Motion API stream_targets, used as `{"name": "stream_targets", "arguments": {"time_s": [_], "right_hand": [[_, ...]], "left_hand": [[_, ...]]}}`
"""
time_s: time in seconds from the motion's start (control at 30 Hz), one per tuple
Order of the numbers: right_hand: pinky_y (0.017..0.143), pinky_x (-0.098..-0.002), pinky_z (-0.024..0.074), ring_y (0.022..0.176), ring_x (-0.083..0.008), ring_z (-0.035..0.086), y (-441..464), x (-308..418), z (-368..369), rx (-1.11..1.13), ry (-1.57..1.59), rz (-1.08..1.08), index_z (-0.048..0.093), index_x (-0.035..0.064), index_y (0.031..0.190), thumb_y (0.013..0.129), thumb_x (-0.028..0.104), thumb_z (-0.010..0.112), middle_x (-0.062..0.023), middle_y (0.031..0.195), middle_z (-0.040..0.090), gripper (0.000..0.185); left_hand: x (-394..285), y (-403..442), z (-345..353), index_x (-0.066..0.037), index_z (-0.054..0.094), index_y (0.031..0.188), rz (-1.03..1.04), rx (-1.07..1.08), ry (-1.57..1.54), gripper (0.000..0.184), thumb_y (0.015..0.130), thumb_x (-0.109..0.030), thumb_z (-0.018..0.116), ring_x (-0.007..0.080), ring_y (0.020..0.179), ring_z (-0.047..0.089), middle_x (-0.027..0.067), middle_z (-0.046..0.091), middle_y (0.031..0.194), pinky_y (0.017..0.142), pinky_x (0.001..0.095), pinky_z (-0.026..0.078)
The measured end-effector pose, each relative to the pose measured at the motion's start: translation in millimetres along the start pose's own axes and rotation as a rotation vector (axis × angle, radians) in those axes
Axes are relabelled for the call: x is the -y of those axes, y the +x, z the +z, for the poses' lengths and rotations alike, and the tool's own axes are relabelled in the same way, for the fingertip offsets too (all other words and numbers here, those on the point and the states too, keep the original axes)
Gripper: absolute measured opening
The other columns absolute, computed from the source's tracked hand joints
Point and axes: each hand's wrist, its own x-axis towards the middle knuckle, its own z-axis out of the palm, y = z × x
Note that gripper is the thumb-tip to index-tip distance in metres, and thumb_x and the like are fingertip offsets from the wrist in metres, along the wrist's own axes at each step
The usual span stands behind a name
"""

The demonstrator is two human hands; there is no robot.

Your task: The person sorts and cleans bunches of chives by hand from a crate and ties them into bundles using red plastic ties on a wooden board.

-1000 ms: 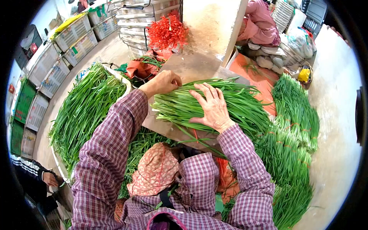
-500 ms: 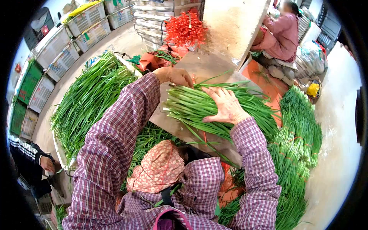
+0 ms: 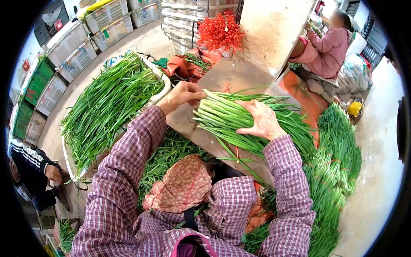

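Observation:
A bunch of green garlic chives (image 3: 227, 115) lies across a flat board (image 3: 214, 137), pale stem ends to the left and leaves fanning right. My right hand (image 3: 262, 121) is pressed over the middle of the bunch, thumb on the near side, fingers on the far side. Beside the stem ends is my left hand (image 3: 185, 95), its fingers curled together; what they pinch, if anything, is hidden. A thin red tie (image 3: 227, 88) shows past the far side of the bunch, and red also shows below its near side.
Loose chives (image 3: 111, 107) fill a white crate (image 3: 165, 88) at left. Tied bundles (image 3: 329, 167) line the right wall (image 3: 381, 141). Red ties (image 3: 220, 32) hang behind the board. One seated person (image 3: 329, 45) is at upper right; another person's hand (image 3: 53, 173) shows at left.
My left hand has drawn back left from the far side of the bunch to the stem ends. My right hand stays on the bunch. The whole view has shifted slightly.

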Motion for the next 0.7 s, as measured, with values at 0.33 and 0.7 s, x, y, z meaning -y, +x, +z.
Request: {"name": "stream_targets", "arguments": {"time_s": [0.33,0.7], "right_hand": [[0.1,-0.0437,0.04,0.115,-0.0298,0.053,-1,5,-4,0.041,0.022,0.057,0.049,0.0215,0.139,0.06,0.044,0.081,-0.0098,0.12,0.056,0.088],[0.098,-0.0441,0.0407,0.112,-0.0316,0.053,0,7,-3,0.027,0.009,0.053,0.048,0.0226,0.139,0.061,0.045,0.081,-0.0106,0.119,0.055,0.088]], "left_hand": [[-9,-15,-39,-0.003,0.072,0.083,0.187,-0.424,0.913,0.034,0.09,-0.036,0.064,0.0155,0.064,0.066,0.0088,0.068,0.072,0.056,0.0295,0.052],[-1,-7,-1,0.002,0.07,0.077,0.216,-0.188,0.161,0.026,0.083,-0.023,0.072,0.011,0.054,0.06,0.0055,0.064,0.061,0.052,0.0261,0.05]]}}
